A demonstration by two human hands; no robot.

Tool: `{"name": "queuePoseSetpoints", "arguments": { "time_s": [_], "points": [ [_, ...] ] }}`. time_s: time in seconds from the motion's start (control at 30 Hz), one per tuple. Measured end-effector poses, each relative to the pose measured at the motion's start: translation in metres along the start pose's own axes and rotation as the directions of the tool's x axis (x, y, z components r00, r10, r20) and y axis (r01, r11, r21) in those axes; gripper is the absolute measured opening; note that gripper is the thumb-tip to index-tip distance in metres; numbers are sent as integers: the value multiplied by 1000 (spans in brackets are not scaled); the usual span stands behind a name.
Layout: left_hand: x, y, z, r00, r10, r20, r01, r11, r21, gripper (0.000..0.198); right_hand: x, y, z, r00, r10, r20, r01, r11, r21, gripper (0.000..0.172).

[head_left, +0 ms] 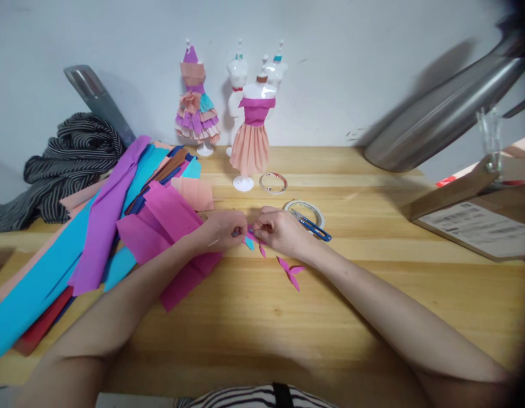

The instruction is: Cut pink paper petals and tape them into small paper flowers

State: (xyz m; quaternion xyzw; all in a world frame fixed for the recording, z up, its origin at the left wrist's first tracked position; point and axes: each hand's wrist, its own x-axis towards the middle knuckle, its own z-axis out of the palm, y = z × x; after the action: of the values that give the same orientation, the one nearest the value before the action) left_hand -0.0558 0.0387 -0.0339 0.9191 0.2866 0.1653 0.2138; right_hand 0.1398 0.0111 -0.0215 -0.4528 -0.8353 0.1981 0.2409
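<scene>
My left hand (222, 229) and my right hand (279, 229) meet over the middle of the wooden table (287, 317), both pinched on a small folded piece of pink paper (252, 237) with a bit of blue at its lower edge. Just right of my right wrist lies a small pink paper bow shape (290, 272). A magenta sheet (169, 232) lies under my left wrist. Blue-handled scissors (313, 226) rest on a roll of tape (305, 208) right behind my right hand.
A stack of coloured paper sheets (88, 232) covers the table's left side, with a striped cloth (71, 158) behind it. Small mannequins in paper dresses (251, 141) stand at the wall beside a clear tape roll (273, 182). A cardboard box (478, 221) sits at the right.
</scene>
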Motion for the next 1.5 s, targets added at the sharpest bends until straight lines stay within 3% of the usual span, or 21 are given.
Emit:
{"name": "queuePoseSetpoints", "arguments": {
  "time_s": [0.17,0.3,0.43,0.57,0.7,0.9,1.1,1.27,1.5],
  "points": [
    [1,0,-2,988,-152,-32,146,978,-151,10,0,-2,-1,1000,13,23,-13,1000,14,12],
    [0,-1,-7,1000,-23,15,24,992,-122,9,-1,-1,-1,1000,24,17,-24,1000,5,12],
    [-2,-1,-6,988,124,90,-128,991,37,18,0,-1,-1,999,29,15,-29,1000,-1,11],
    [-2,1,0,983,116,142,-139,976,167,25,-1,0,-1,1000,-7,22,7,1000,-18,14],
    [0,3,-1,993,78,93,-83,995,56,21,-2,1,-1,993,-97,64,101,993,-58,22],
    [2,2,-12,999,-47,11,49,956,-289,16,-1,1,-5,957,-253,143,285,912,-296,22],
    [2,-4,-10,949,-315,32,271,757,-594,15,0,6,-3,928,-322,186,371,836,-404,18],
    [4,-2,-8,907,-420,28,327,661,-675,16,0,8,-1,905,-383,188,424,765,-484,18],
    [6,2,-11,859,-509,-47,333,626,-705,12,2,7,-3,877,-430,216,478,728,-491,27]
  ]
}}
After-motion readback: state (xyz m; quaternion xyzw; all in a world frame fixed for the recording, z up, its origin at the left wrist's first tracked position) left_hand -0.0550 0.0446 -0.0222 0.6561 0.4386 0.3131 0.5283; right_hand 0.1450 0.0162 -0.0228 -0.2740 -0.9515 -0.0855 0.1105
